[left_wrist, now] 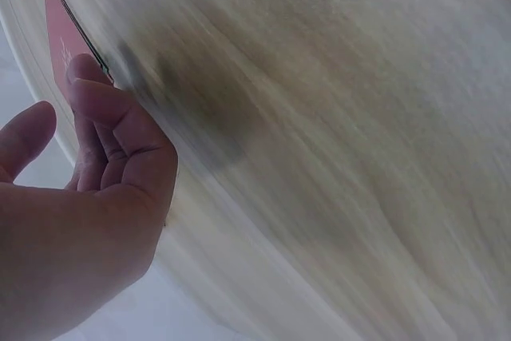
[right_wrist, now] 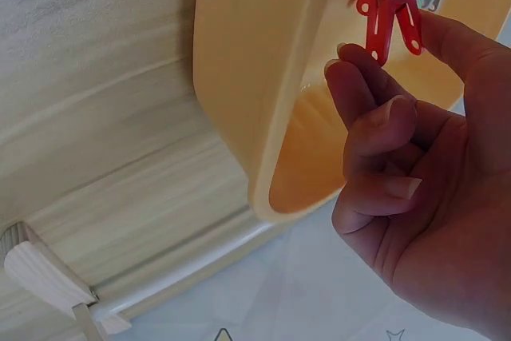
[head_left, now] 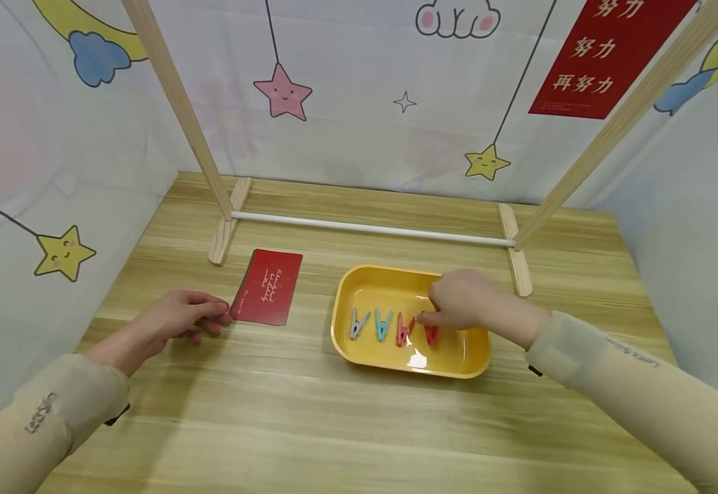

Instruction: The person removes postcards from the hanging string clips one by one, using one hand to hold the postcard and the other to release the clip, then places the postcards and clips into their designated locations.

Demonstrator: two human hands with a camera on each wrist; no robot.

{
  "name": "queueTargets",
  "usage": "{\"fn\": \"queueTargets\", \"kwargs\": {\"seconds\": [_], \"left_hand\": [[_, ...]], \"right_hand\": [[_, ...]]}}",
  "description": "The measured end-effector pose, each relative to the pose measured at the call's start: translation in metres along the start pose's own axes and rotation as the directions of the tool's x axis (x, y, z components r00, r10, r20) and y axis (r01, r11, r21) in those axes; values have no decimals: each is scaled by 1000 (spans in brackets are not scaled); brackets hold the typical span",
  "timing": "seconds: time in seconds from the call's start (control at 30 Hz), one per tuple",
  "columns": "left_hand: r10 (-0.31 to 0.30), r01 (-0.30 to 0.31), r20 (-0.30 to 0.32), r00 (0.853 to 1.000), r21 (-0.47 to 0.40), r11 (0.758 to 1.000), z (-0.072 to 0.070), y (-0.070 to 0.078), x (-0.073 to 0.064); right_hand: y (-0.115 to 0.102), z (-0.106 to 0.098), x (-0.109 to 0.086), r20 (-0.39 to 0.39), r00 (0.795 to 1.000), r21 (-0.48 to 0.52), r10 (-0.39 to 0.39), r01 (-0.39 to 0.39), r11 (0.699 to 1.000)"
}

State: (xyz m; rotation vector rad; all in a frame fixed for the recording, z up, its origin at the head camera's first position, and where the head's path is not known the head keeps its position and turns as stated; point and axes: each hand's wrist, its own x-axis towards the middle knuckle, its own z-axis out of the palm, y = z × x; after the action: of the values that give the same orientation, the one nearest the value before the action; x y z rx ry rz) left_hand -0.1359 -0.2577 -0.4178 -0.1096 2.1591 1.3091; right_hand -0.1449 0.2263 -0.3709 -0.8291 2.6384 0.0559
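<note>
A yellow tray holds a grey clothespin, a light blue clothespin and two red ones in a row. My right hand reaches into it and pinches the rightmost red clothespin by its handles between thumb and finger. The other red clothespin lies just left of it. On the left, my left hand is at the lower left corner of a stack of red cards. Its fingertips touch the cards' edge; in the left wrist view thumb and index finger stand apart.
Behind the tray stands a wooden frame with a white crossbar low between its feet. A red poster hangs on the patterned curtain at the back. Wood-grain tabletop lies in front.
</note>
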Motion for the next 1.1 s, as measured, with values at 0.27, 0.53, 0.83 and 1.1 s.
{"fn": "queueTargets", "kwargs": {"seconds": [0.27,0.53,0.83,1.1], "left_hand": [[6,-6,-6,1000,-2,1000,-2,0,1],[20,-20,-6,1000,9,1000,-2,-1,4],[49,-50,14,999,28,998,1,8,9],[84,-86,30,996,59,995,8,25,13]], "right_hand": [[-4,10,7,37,999,-71,4,-2,997],[-5,15,11,82,995,-64,52,-47,997],[-1,10,11,47,997,-13,62,-61,998],[0,9,9,105,992,23,73,-76,997]]}}
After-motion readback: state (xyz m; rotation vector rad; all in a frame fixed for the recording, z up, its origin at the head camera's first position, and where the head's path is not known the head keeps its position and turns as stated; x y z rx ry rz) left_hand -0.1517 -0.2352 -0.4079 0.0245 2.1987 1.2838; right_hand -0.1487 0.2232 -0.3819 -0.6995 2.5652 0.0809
